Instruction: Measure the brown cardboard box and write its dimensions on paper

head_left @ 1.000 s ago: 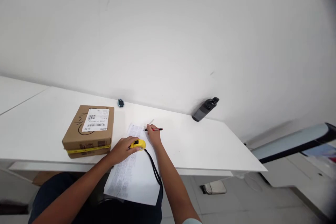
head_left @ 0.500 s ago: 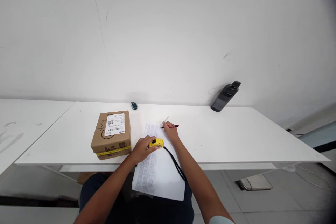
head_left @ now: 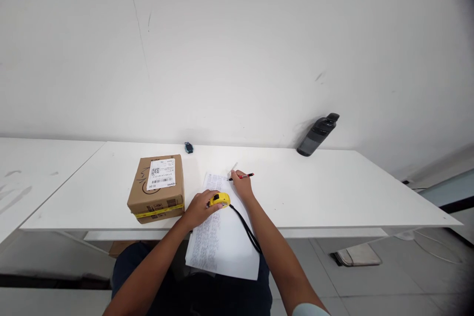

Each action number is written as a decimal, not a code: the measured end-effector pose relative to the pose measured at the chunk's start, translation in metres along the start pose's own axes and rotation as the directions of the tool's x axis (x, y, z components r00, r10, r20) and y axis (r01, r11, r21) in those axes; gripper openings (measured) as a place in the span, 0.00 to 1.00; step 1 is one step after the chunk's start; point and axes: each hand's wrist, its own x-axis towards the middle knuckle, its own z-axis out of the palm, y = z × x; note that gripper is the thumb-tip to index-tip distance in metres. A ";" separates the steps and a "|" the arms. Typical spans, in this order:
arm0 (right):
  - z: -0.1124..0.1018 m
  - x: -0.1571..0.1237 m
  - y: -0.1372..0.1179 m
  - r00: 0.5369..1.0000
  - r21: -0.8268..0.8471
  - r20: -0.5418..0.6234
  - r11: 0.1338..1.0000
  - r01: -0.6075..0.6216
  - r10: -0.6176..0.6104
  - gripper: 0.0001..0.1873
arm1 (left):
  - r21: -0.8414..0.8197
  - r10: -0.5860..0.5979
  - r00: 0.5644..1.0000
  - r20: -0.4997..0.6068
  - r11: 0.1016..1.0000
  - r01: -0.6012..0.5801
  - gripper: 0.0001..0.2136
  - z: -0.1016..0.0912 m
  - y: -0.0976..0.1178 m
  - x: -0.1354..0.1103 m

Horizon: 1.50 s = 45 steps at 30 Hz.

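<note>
A yellow tape measure with a black wrist strap is in my left hand, whose fingers are closed round its case. That hand rests over a sheet of paper with dense handwriting down its left part. My right hand grips a red and black pen near the sheet's top right corner. The pen's writing tip is hard to make out. Left of my left hand sits a cardboard box with a white label on top and a yellow strip along its front side.
A dark bottle stands at the back right of the white table, by the wall. A small dark watch-like object lies behind the box. Some thin pale item lies just past my right hand. The sheet overhangs the table's front edge.
The view has shifted very slightly. Both hands keep their hold on the tape measure and the pen; the pen's angle has changed a little.
</note>
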 end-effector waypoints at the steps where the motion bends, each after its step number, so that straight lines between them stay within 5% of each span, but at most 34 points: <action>1: 0.000 0.000 0.000 1.000 0.000 -0.003 1.000 0.000 0.000 0.20 | 0.000 0.000 1.000 -0.002 1.000 0.000 0.20 0.000 0.000 0.000; 29: -0.001 0.000 0.003 0.994 -0.075 -0.105 0.997 -0.034 0.026 0.19 | -0.013 -0.005 1.000 -0.019 1.000 0.005 0.20 0.004 -0.005 0.000; 36: -0.002 0.000 0.004 0.989 -0.192 -0.136 0.981 0.029 -0.055 0.20 | 0.005 -0.002 1.000 -0.031 1.000 0.003 0.20 0.004 -0.004 0.002; 40: -0.002 -0.007 0.000 0.978 -0.284 -0.092 0.946 0.154 -0.187 0.13 | 0.113 0.027 0.998 -0.052 0.993 -0.021 0.18 0.007 0.015 -0.019; 45: 0.007 -0.008 0.006 0.969 -0.343 0.100 0.907 0.246 -0.225 0.17 | -0.166 0.063 0.998 -0.009 0.984 -0.063 0.16 0.001 0.053 -0.086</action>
